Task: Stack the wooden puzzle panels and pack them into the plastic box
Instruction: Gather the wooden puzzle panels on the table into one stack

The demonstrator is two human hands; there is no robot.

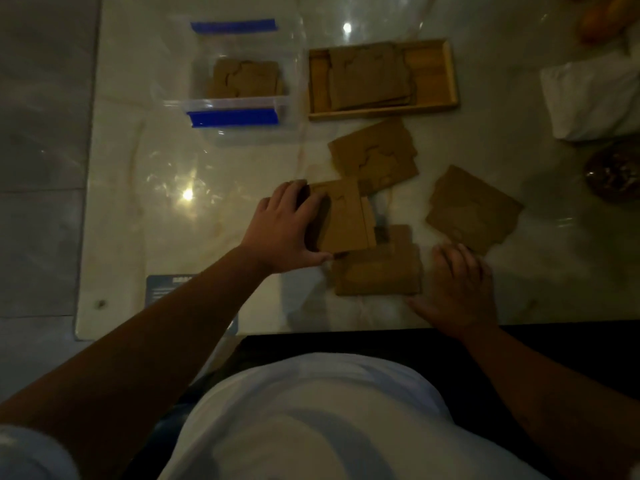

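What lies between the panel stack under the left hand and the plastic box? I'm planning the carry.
Nothing visible stands in the way. The left hand grips the panel stack, and bare tabletop runs from there up-left to the plastic box, which is open on top with panels already inside. The wooden tray sits right of that path.

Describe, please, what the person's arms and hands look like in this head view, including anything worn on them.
Both forearms are bare from elbow to wrist, and the left hand and right hand wear no gloves. I can see no rings, watch or bracelet, though the picture is dim. A light, bluish-white short sleeve shows at the upper left arm, matching the light shirt on the torso.
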